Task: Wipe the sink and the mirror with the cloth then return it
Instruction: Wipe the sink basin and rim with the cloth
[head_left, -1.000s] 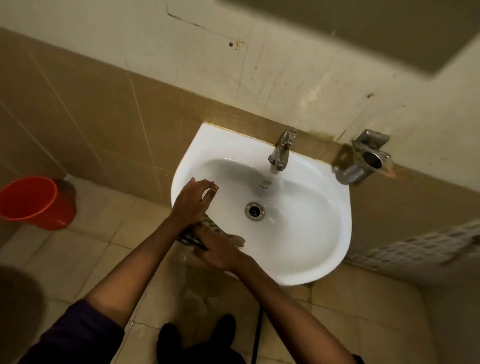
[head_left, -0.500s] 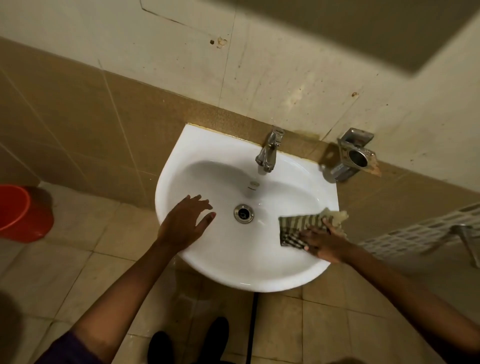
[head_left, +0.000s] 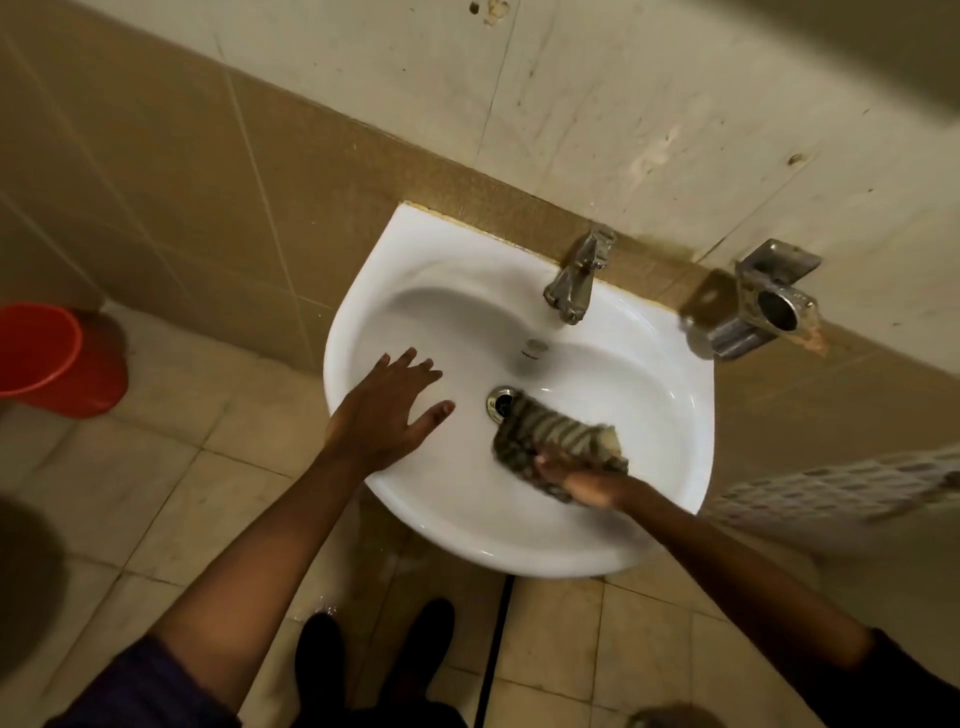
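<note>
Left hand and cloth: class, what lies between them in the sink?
In the head view, bare white basin and the drain lie between the left hand and the cloth; the cloth's edge overlaps the drain.

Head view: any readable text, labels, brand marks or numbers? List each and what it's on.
None readable.
Sink: a small dark mark on the basin wall just below the overflow hole, possibly a brand stamp, too small and blurred to read.
Tap, striped cloth, red bucket, metal wall holder: no lettering visible.
</note>
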